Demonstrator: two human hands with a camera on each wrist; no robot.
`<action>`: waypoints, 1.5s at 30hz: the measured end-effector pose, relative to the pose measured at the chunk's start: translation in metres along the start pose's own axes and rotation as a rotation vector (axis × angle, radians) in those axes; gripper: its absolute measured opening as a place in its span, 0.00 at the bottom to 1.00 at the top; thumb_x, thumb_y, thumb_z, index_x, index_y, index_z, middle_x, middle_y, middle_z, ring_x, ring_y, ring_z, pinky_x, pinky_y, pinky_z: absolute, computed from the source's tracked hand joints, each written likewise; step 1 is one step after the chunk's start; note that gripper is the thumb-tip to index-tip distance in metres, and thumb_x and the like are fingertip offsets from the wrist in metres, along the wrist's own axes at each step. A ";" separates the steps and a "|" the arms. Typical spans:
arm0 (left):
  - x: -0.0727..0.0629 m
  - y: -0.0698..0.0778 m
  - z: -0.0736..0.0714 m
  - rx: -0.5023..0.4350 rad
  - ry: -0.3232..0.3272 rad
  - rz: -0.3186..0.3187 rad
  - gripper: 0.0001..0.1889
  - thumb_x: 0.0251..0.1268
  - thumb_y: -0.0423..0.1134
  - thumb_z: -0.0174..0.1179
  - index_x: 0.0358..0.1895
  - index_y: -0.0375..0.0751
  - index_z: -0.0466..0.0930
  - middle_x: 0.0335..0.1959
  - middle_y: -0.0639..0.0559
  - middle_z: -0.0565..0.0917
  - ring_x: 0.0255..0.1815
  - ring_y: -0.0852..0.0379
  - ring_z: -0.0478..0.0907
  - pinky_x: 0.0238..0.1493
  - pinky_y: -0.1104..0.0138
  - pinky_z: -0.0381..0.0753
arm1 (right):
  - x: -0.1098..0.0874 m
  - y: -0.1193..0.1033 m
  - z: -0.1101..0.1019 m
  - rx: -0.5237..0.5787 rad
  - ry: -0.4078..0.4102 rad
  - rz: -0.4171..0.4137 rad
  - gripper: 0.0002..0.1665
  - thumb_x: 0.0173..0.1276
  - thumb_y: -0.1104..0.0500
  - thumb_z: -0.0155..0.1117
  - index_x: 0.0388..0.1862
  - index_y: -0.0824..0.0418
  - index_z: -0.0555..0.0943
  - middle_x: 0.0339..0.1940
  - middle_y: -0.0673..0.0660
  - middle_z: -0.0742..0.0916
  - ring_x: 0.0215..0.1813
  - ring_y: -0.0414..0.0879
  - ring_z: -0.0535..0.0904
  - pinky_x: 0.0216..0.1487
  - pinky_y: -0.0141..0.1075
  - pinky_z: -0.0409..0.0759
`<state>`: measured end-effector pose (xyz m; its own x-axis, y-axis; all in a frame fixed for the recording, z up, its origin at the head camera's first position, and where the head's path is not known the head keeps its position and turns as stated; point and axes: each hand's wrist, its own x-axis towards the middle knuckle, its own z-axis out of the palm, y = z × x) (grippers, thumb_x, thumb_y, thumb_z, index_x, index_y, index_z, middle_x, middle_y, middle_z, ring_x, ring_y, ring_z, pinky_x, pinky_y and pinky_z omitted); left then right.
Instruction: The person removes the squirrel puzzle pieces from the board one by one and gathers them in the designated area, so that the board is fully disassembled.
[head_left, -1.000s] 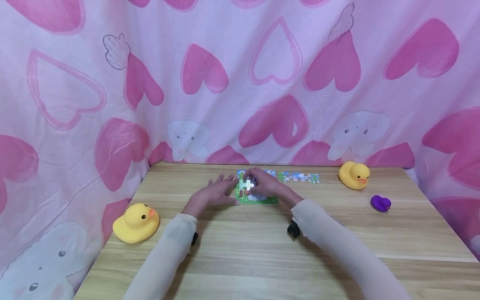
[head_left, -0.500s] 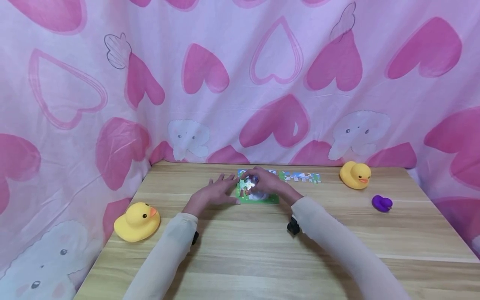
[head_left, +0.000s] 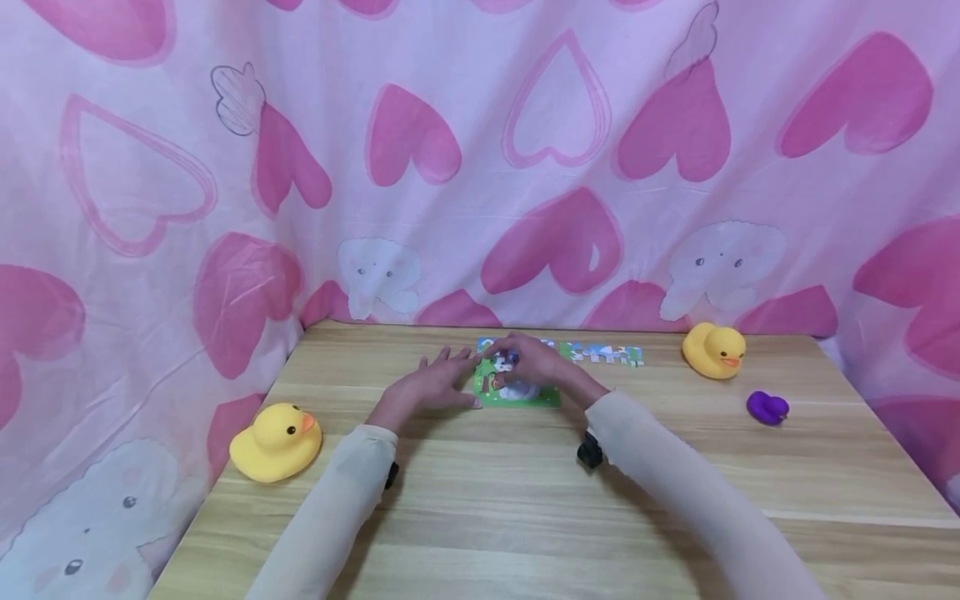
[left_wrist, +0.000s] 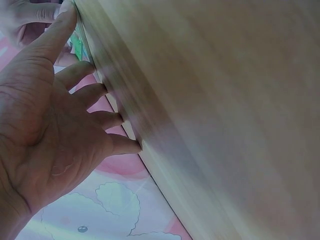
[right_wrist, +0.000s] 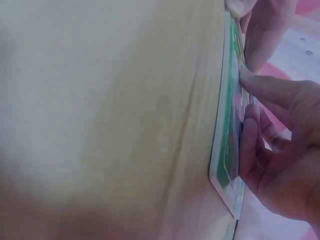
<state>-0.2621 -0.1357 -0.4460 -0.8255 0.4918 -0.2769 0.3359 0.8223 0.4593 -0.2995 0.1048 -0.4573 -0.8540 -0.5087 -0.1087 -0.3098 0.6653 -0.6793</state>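
A small jigsaw puzzle (head_left: 531,400) in a green-edged tray lies flat near the table's far edge, with an animal picture partly hidden by my right hand. My right hand (head_left: 528,362) bends over it, thumb and index finger pinching a puzzle piece (head_left: 504,362) at the picture's upper left. In the right wrist view, the thumb (right_wrist: 247,76) touches the puzzle surface and the other fingers curl over the tray (right_wrist: 223,145). My left hand (head_left: 433,382) lies spread at the puzzle's left side, its fingertips on the table and its thumb by the tray's lower left corner.
Several loose puzzle pieces (head_left: 606,354) lie in a row to the right of the tray. Yellow rubber ducks stand at left (head_left: 276,443) and back right (head_left: 714,352), with a small purple duck (head_left: 767,407) nearby. A pink heart curtain (head_left: 420,208) surrounds the table (head_left: 480,508).
A pale patch under my right fingers now shows printed picture. My right thumb and index finger have shifted slightly, while my left hand stays put. The whole view has drifted a little.
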 end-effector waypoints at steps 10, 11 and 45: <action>0.004 0.001 0.003 0.006 0.003 0.003 0.47 0.71 0.59 0.67 0.86 0.51 0.54 0.90 0.44 0.47 0.90 0.32 0.34 0.83 0.28 0.33 | -0.010 0.012 -0.012 0.106 0.021 -0.060 0.30 0.70 0.57 0.75 0.71 0.47 0.82 0.78 0.56 0.75 0.59 0.54 0.82 0.55 0.46 0.87; 0.004 0.001 0.003 0.005 0.003 0.001 0.47 0.71 0.59 0.67 0.86 0.52 0.54 0.90 0.44 0.47 0.90 0.32 0.34 0.83 0.28 0.32 | -0.013 0.013 -0.015 0.120 0.016 -0.058 0.30 0.71 0.56 0.75 0.71 0.47 0.81 0.78 0.56 0.74 0.55 0.53 0.83 0.51 0.44 0.87; 0.003 -0.003 0.003 -0.028 0.009 -0.015 0.47 0.70 0.57 0.68 0.86 0.51 0.55 0.90 0.46 0.47 0.90 0.34 0.33 0.85 0.30 0.31 | -0.097 0.089 -0.061 -0.035 0.009 0.002 0.27 0.68 0.59 0.77 0.66 0.50 0.85 0.52 0.56 0.80 0.45 0.49 0.77 0.42 0.35 0.82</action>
<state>-0.2646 -0.1360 -0.4510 -0.8345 0.4769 -0.2759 0.3107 0.8210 0.4791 -0.2695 0.2471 -0.4625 -0.8585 -0.5023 -0.1033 -0.3222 0.6851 -0.6533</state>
